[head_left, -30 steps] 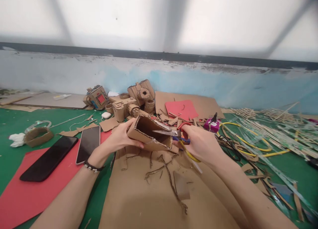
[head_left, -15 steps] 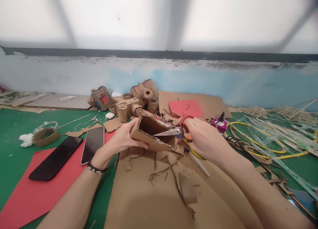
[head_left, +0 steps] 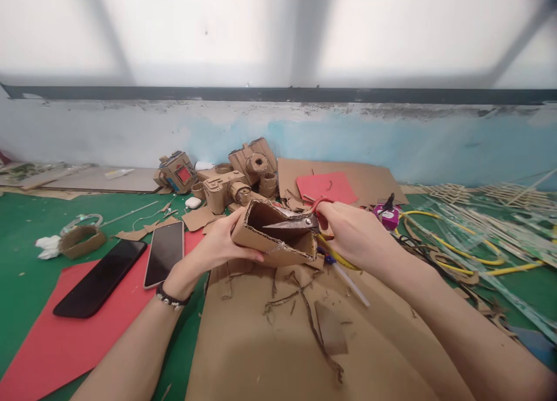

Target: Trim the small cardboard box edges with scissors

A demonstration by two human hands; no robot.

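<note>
My left hand (head_left: 220, 241) grips the left end of an open corrugated cardboard box (head_left: 261, 235), held above a large brown cardboard sheet (head_left: 261, 343). My right hand (head_left: 352, 235) is closed round the red handles of a pair of scissors (head_left: 291, 223). The blades point left and lie inside the box's open mouth, near its upper edge. Thin cardboard trimmings (head_left: 304, 308) lie on the sheet below the box.
Two dark phones (head_left: 100, 277) (head_left: 164, 253) rest on a red sheet (head_left: 56, 337) at the left. Cardboard camera models (head_left: 226, 189) stand behind, near the wall. A purple tool (head_left: 386, 215) with yellow cable (head_left: 461, 262) and wooden sticks (head_left: 500, 215) lie right, on the green table (head_left: 26, 215).
The scissors' blades have moved up from the box's lower front edge into its open mouth. The box has tilted slightly. My view has shifted a little left.
</note>
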